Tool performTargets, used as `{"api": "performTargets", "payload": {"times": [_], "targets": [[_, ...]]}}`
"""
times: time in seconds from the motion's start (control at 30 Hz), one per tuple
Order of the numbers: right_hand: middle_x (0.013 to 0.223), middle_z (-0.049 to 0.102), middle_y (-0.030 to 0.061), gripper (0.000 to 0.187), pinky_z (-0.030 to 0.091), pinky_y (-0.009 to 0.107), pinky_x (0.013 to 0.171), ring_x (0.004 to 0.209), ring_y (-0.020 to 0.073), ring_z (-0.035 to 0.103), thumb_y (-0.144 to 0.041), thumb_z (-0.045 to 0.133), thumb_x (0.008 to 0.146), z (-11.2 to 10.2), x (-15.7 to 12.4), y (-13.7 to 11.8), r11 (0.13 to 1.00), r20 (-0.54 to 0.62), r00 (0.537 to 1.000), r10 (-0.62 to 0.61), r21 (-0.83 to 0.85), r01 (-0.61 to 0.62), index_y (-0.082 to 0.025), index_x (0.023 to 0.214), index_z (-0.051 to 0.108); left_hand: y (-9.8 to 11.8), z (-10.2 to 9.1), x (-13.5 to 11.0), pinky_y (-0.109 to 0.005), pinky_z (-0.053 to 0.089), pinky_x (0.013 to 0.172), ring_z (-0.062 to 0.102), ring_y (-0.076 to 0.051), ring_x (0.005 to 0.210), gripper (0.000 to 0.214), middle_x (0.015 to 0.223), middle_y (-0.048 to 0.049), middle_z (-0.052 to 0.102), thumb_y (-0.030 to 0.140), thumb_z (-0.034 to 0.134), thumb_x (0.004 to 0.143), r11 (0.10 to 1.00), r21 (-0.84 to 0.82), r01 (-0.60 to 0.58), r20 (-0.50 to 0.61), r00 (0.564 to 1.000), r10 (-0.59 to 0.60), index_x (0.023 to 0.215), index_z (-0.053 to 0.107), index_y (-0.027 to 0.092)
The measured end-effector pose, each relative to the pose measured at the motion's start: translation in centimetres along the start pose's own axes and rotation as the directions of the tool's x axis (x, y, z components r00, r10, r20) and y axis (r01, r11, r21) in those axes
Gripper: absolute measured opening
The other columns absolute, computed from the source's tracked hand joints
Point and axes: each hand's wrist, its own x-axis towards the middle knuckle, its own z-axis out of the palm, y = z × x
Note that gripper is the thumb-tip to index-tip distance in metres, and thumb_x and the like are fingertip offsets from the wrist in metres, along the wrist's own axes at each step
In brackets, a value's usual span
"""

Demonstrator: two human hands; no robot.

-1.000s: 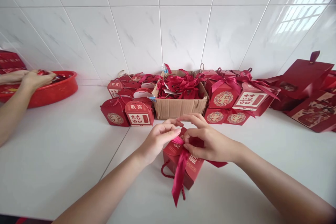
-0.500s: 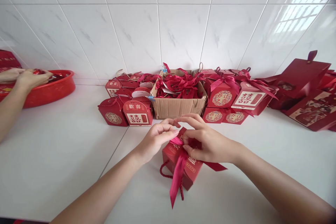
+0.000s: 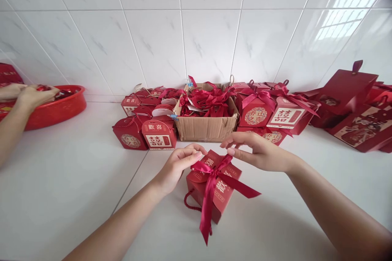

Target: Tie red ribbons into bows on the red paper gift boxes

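Red printed cardboard box, crimson satin bow on top, sat on the white desk at 6 o'clock of brown cardboard carton. Left hand was half-curled at bow's 10 o'clock, couldn't tell if pinching; right hand had fingers loosely parted at 1 o'clock, nothing clearly gripped.

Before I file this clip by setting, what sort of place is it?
Perhaps an informal packing spot, at home or in a small workshop; little of the room shows. Signs: a white work surface against a tiled wall, grouped red gift boxes, and a carton of ribbons.
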Motion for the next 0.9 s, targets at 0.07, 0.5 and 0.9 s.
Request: {"api": "performTargets", "payload": {"times": [0.07, 0.5, 0.9], "targets": [[0.106, 0.065, 0.0074, 0.022, 0.05, 0.034, 0.085, 0.095, 0.0184, 0.061, -0.035, 0.054, 0.09, 0.7, 0.2, -0.3, 0.998, -0.014, 0.998, -0.065, -0.013, 0.064, -0.02, 0.103, 0.065, 0.0, -0.1, 0.0, -0.027, 0.042, 0.077, 0.055, -0.017, 0.082, 0.033, 0.101, -0.0055, 0.055, 0.037, 0.057, 0.084, 0.999, -0.03, -0.014, 0.032, 0.999, 0.015, 0.065, 0.071, 0.014], [0.118, 0.054, 0.0109, 0.006, 0.046, 0.041, 0.092, 0.116, 0.0254, 0.048, -0.014, 0.064, 0.077, 4.1, 0.8, -1.5, 0.973, -0.072, 0.978, -0.198, -0.132, 0.188, -0.018, 0.075, 0.066, 0.8, -0.4, -0.2, -0.028, 0.038, 0.084, 0.053, -0.022, 0.103, 0.029, 0.114, -0.0048, 0.058, 0.032, 0.06, 0.081, 0.999, -0.031, 0.012, 0.055, 0.998, -0.011, 0.057, 0.058, 0.015], [0.113, 0.055, 0.0089, 0.011, 0.049, 0.036, 0.083, 0.114, 0.0255, 0.05, -0.01, 0.066, 0.07, 4.5, 1.0, -1.4, 0.995, -0.037, 0.995, -0.095, 0.012, 0.095, -0.018, 0.065, 0.06, 1.2, 0.0, -0.2, -0.028, 0.035, 0.082, 0.048, -0.023, 0.102, 0.028, 0.099, -0.0051, 0.053, 0.027, 0.057, 0.078, 0.993, 0.113, 0.025, 0.017, 0.999, -0.027, 0.054, 0.049, 0.017]]}}
